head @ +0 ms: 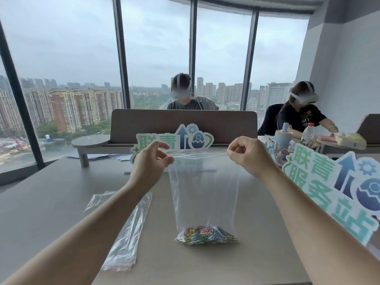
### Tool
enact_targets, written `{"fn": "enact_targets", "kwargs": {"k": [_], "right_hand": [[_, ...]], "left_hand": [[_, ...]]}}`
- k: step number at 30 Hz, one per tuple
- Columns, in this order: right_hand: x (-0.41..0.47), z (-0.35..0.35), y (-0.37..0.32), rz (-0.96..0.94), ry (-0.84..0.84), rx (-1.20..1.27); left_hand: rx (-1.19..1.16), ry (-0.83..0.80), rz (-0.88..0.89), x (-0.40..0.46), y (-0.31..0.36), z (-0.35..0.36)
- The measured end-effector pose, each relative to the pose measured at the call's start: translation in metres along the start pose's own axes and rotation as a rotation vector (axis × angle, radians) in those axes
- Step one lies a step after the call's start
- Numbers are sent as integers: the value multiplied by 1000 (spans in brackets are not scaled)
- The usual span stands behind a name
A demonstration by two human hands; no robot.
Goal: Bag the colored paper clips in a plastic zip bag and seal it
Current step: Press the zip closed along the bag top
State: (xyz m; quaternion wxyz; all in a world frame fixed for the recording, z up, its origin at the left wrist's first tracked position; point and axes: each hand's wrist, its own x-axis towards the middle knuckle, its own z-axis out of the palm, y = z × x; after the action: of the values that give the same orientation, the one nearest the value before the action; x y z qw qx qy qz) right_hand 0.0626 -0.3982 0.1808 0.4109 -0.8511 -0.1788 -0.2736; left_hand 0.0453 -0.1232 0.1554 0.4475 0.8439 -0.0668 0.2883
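Clips (206,235) in bag (203,192), btwn hands.

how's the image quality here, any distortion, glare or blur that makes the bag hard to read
Head view: wide-angle bend curves the window frames; flat overcast daylight, so shadows on the table are faint. The clear zip bag shows pale sheen, its top edge thin and hard to trace between the left hand and right hand. The paper clips are a soft coloured heap; single clips blur together.

Seated people's faces (181,93) blurred (both forearms (61,243) run offscreen).
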Motion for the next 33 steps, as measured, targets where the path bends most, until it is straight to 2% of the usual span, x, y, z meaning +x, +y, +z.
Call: {"fn": "enact_targets", "kwargs": {"k": [4, 11, 14, 18, 27, 33], "right_hand": [[2, 8, -20, -133, 13, -267], [16, 55, -71, -370, -237, -410], [28, 71, -70, -292, -347, -485], [37, 75, -73, -207, -408, -438], [36, 76, -76, -168, -415, -339], [32, 76, -74, -116, -426, -248]], "left_hand": [[-36, -19, -22, 2, 0, 5], [-81, -24, -48, 2, 8, 8], [-106, -45, -40, 1, 9, 6], [-116, -59, -17, 3, 5, 3], [-137, -66, -44, 5, -3, 5], [-262, -114, -103, 1, -3, 7]]}}
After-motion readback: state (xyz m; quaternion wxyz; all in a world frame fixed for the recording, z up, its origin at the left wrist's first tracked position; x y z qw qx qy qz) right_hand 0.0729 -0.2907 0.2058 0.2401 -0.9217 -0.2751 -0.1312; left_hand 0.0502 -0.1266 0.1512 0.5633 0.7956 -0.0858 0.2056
